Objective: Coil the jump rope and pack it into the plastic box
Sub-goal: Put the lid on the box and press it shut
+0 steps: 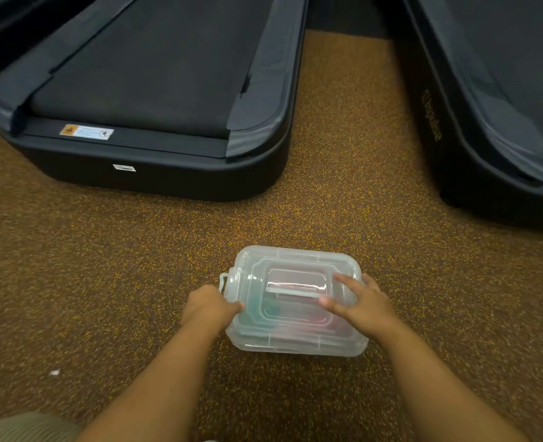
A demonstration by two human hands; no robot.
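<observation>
The speckled brown-and-yellow rubber floor (136, 282) carries everything here, and two large black treadmill decks stand on it: one treadmill (142, 100) toward the far left, the other treadmill (493, 90) along the far right edge of the view. Between them and the person, near the middle of the floor, sits the clear, rounded-rectangle plastic box (295, 341) with its translucent lid (283, 260) on top and a flat carry handle (292, 292) lying across it.

Faint green and pink shapes show through the lid; these are probably the jump rope, already inside, though the plastic blurs them too much to be sure.

The left hand (208, 306) is curled against the box's left end, just below the small white side latch (223, 282); its fingers are clenched on the box's rim. The right hand (364, 306) lies spread and flat on the lid's right side, fingers extended and pressing rather than gripping anything.

The step in hand looks like closing the box. To do it well, the right palm should keep even downward pressure so the lid seats all round, while the left hand steadies the box and snaps the latch fully home. A latch on the right end, hidden under the hand, would want the same check.
</observation>
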